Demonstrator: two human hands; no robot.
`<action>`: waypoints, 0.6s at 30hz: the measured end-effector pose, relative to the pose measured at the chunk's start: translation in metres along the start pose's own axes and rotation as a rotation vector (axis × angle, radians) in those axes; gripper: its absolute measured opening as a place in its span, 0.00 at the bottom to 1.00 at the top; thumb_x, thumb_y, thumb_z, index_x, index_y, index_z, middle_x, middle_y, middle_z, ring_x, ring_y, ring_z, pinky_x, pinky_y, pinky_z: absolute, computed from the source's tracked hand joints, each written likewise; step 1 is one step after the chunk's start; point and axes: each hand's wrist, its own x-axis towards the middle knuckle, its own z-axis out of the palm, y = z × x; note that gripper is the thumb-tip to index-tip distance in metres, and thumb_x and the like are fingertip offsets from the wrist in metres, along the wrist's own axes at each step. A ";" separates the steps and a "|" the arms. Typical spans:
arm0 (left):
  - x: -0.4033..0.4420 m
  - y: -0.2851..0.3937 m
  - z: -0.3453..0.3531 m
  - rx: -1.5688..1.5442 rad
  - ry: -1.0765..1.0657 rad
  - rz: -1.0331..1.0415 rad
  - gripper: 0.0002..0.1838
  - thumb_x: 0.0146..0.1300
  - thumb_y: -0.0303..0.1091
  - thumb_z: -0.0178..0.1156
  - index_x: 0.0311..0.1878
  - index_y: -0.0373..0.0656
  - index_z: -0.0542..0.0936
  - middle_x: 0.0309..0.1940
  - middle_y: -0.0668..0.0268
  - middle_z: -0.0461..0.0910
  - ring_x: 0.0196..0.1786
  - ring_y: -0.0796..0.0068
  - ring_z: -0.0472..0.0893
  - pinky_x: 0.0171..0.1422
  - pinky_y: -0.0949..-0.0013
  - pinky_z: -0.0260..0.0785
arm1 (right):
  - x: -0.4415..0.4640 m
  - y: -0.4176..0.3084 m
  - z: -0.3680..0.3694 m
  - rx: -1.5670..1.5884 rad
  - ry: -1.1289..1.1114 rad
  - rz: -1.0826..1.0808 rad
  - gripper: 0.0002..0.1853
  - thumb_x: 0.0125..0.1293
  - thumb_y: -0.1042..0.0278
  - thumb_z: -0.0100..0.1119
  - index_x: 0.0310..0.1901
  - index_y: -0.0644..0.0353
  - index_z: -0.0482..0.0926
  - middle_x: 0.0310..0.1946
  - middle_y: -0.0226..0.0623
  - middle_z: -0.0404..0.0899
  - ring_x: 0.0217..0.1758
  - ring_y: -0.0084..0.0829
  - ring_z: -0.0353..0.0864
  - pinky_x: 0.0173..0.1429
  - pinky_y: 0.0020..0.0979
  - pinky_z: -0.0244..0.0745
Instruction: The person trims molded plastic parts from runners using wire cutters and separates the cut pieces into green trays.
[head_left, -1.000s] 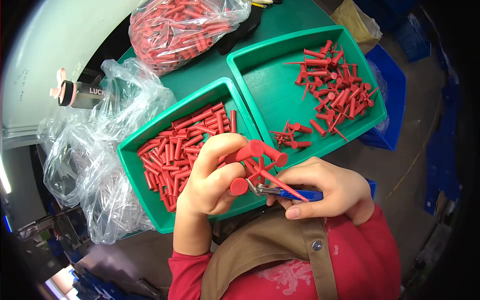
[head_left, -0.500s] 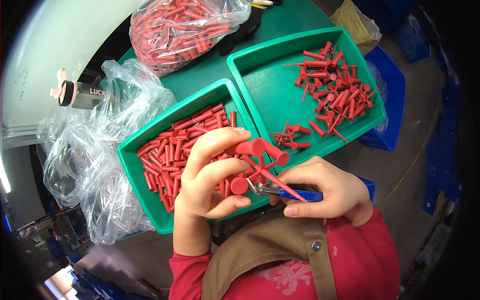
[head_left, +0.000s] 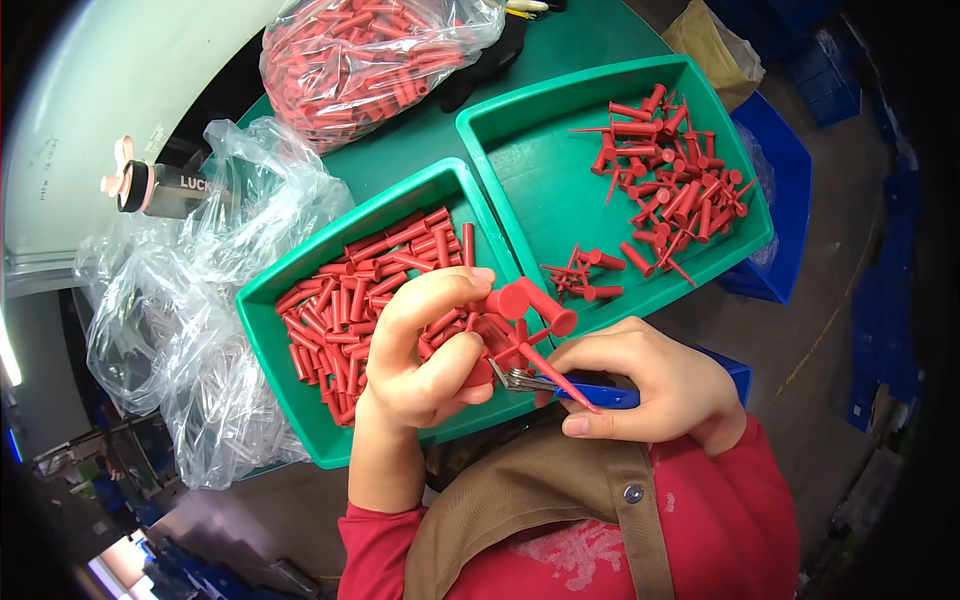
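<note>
My left hand (head_left: 425, 350) is closed on a cluster of red plastic moulded parts (head_left: 548, 308), flanged plugs joined by a thin branching sprue (head_left: 550, 372). In my right hand (head_left: 655, 385) are blue-handled nippers (head_left: 595, 392), their metal jaws (head_left: 520, 379) up against the cluster beside my left fingertips. Whether the jaws meet plastic I cannot tell. Beneath my left hand stands a green bin (head_left: 262, 340) full of loose red plugs (head_left: 340, 300). A second green bin (head_left: 500, 150), behind my right hand, holds more red plugs and sprue pieces (head_left: 680, 180).
A clear bag of red plugs (head_left: 370, 70) lies at the back of the green table (head_left: 580, 45). Crumpled clear plastic bags (head_left: 200, 330) and a drink bottle (head_left: 170, 190) are at the left. Blue bins (head_left: 790, 200) stand at the right, below a brown bag (head_left: 715, 50).
My left fingers have curled in, and the cluster has turned slightly. One flanged plug has drawn back toward my left palm. The nippers have shifted a little left.
</note>
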 end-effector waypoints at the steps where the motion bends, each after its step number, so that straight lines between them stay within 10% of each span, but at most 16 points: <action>1: 0.000 -0.001 0.000 0.000 0.004 0.008 0.21 0.68 0.48 0.58 0.40 0.36 0.73 0.50 0.41 0.75 0.50 0.47 0.81 0.50 0.51 0.77 | 0.000 0.000 0.000 -0.005 0.002 -0.011 0.17 0.61 0.64 0.67 0.45 0.69 0.79 0.35 0.46 0.83 0.37 0.42 0.85 0.42 0.33 0.77; 18: -0.002 -0.002 -0.001 -0.014 -0.043 -0.037 0.20 0.64 0.47 0.62 0.38 0.36 0.73 0.52 0.43 0.74 0.51 0.48 0.80 0.51 0.52 0.76 | -0.001 0.000 0.005 -0.010 0.035 0.082 0.15 0.59 0.67 0.66 0.44 0.68 0.80 0.34 0.44 0.82 0.36 0.39 0.83 0.43 0.32 0.75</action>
